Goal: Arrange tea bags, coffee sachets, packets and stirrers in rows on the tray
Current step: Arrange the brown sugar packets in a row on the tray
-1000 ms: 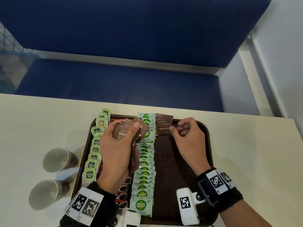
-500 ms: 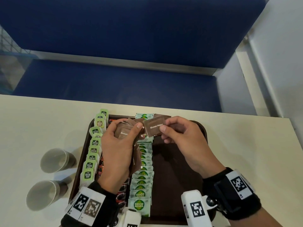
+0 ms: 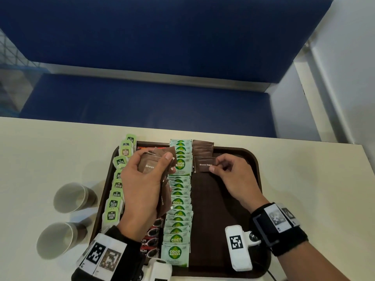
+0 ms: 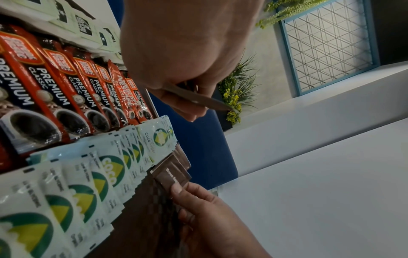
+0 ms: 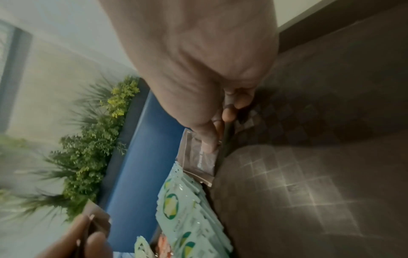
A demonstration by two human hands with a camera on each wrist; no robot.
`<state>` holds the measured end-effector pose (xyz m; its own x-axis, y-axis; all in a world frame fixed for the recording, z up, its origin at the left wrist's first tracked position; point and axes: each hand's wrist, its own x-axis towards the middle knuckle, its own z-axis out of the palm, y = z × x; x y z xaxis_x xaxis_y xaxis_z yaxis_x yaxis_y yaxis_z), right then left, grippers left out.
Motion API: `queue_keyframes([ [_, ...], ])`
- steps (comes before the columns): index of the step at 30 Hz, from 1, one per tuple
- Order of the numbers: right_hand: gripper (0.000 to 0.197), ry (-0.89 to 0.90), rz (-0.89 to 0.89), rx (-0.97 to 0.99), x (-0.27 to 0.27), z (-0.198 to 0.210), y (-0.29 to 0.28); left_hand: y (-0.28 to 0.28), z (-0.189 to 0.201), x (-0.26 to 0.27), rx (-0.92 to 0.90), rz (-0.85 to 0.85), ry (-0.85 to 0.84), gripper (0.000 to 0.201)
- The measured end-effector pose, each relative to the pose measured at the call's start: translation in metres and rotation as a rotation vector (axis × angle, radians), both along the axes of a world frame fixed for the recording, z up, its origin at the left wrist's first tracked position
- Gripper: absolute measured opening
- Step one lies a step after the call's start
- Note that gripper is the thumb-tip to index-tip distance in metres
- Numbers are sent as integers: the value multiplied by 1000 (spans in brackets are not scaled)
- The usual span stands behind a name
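A dark brown tray (image 3: pixel 254 179) lies on the cream table. It holds a row of green tea bags (image 3: pixel 116 191), red coffee sachets (image 4: pixel 66 90), white-green coco sugar packets (image 3: pixel 178 199) and a short row of brown sugar packets (image 3: pixel 202 147) at the far end. My left hand (image 3: pixel 142 185) grips a fanned stack of brown sugar packets (image 3: pixel 149 165) above the coffee row. My right hand (image 3: pixel 233 175) pinches one brown sugar packet (image 3: pixel 204 164) by its right edge, low over the tray just below the brown row (image 4: pixel 174 176).
Two paper cups (image 3: pixel 73 196) (image 3: pixel 58 239) lie on their sides on the table left of the tray. A blue bench (image 3: pixel 142 102) runs beyond the table's far edge. The tray's right half (image 3: pixel 219 209) is bare. No stirrers are in view.
My right hand took a brown sugar packet from the left hand's stack and carried it right and down to the end of the brown row. The left hand stayed put.
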<state>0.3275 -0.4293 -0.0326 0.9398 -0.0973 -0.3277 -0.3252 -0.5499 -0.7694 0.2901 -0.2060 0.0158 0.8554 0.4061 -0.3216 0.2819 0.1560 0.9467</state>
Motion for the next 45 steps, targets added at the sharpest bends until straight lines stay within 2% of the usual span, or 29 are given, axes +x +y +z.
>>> queue_keyframes([
  [8,18,-89,-32,-95,5,-15,10,1,-1,-2,-25,4,5,29],
  [18,19,-120,-80,-93,6,-16,16,1,-3,-2,-22,-3,15,31],
  [30,22,-107,-130,-39,1,-1,13,-3,-5,-1,-38,-23,16,24],
  [34,14,-222,-143,131,-3,28,21,-7,-1,0,-126,-96,33,24],
  [39,25,-9,118,464,-11,67,37,-14,6,-1,-168,-213,11,29],
  [45,13,7,-36,534,-10,65,27,-16,7,1,-144,-175,-2,27],
])
